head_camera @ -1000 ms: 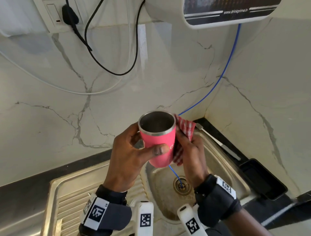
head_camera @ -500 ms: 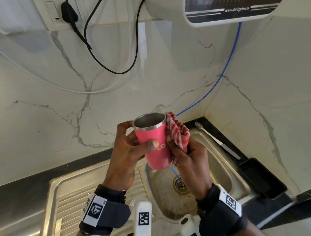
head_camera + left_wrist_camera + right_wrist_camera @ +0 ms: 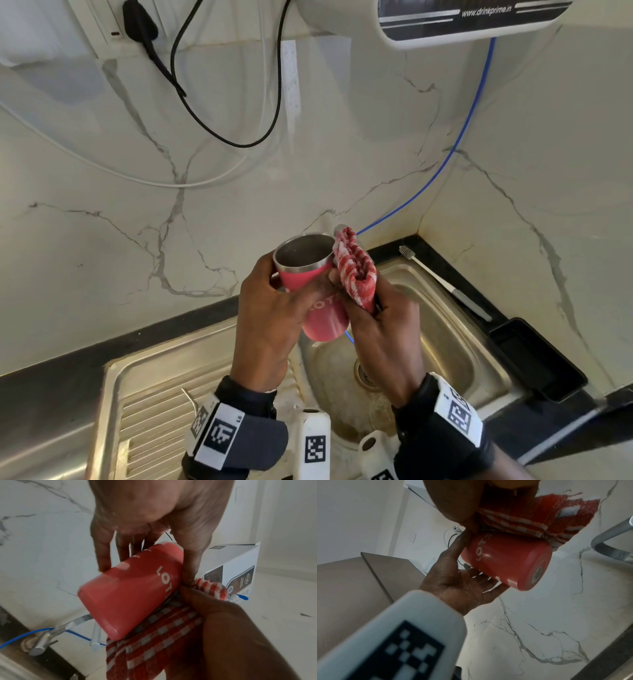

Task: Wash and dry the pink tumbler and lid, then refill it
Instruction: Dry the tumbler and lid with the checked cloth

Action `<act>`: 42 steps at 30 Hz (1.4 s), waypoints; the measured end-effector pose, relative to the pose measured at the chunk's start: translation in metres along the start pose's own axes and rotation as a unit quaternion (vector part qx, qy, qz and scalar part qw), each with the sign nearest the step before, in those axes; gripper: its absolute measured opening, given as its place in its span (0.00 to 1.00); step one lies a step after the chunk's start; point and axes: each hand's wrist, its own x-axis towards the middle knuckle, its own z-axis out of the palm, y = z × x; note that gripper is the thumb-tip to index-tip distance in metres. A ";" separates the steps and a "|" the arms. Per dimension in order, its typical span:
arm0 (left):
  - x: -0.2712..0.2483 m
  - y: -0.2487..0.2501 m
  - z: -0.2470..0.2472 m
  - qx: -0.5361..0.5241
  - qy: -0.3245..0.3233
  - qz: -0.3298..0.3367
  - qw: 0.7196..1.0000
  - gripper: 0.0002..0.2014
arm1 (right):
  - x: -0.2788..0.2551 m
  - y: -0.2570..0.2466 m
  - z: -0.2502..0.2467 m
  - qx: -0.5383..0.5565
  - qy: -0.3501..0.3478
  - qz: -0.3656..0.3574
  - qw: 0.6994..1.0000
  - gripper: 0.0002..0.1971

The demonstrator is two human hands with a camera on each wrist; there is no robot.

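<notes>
The pink tumbler [image 3: 322,318] with a steel rim and no lid is held tilted above the sink bowl, mouth up and leaning left. My left hand [image 3: 274,308] grips its body, thumb across the front. My right hand [image 3: 373,318] holds a red-and-white checked cloth [image 3: 356,270] against the tumbler's right side. The left wrist view shows the tumbler [image 3: 132,591] with white lettering and the cloth [image 3: 154,642] under it. From the right wrist, the tumbler [image 3: 506,562] shows its base, with the cloth [image 3: 539,515] above. No lid is in view.
A steel sink [image 3: 445,342] with a drainboard [image 3: 164,394] lies below my hands. A brush [image 3: 445,284] rests on the black counter behind the bowl, beside a black tray [image 3: 537,359]. A water purifier [image 3: 445,20] hangs above, with a blue tube [image 3: 455,150]. A tap [image 3: 56,631] stands nearby.
The tumbler has tilted further left and shifted slightly left. My right hand has slid the cloth up its right side toward the rim.
</notes>
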 end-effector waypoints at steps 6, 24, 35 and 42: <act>-0.003 0.003 0.001 0.012 -0.026 0.002 1.000 0.29 | 0.013 0.001 -0.007 0.057 -0.028 -0.001 0.998 0.12; -0.001 0.006 0.004 -0.011 -0.029 0.042 0.999 0.32 | 0.000 0.009 -0.016 0.099 -0.015 0.086 0.991 0.14; -0.009 -0.009 0.008 0.035 -0.076 0.011 0.996 0.33 | 0.027 -0.003 -0.022 0.202 -0.009 0.110 0.973 0.13; 0.004 0.002 0.002 0.031 -0.034 0.080 0.996 0.30 | 0.007 0.021 -0.019 0.193 -0.035 0.177 0.964 0.13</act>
